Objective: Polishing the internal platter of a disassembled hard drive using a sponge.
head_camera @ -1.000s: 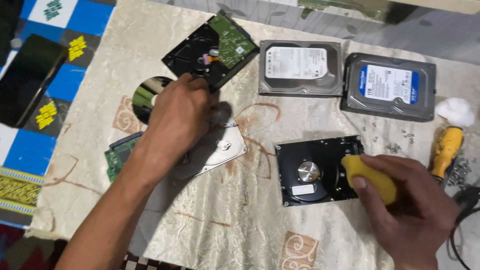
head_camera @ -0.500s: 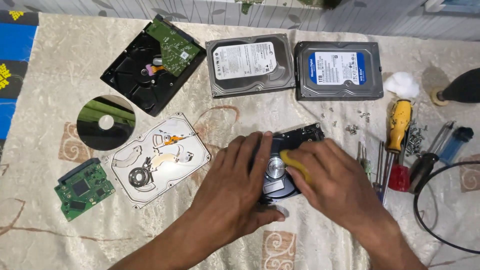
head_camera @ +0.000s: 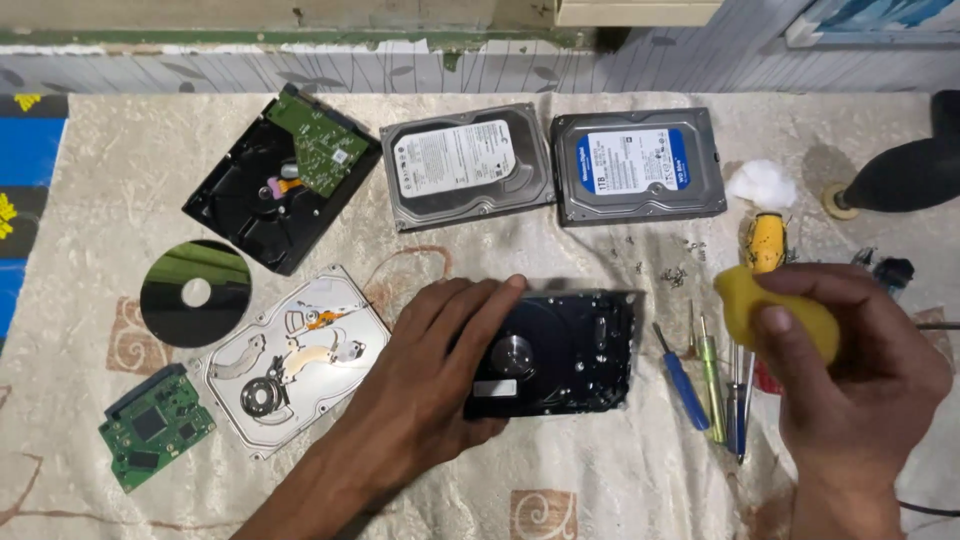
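A person is steadying an opened hard drive on a cloth-covered table while holding a yellow sponge beside it.

The left hand is lying flat, fingers spread and released, pressing the drive's left edge at the table's middle. The right hand is hovering to the right, fingers clenching around the sponge, above a row of screwdrivers. Two closed drives are sitting behind; a dismantled drive, a disc, a silver cover and a green circuit board are lying to the left.
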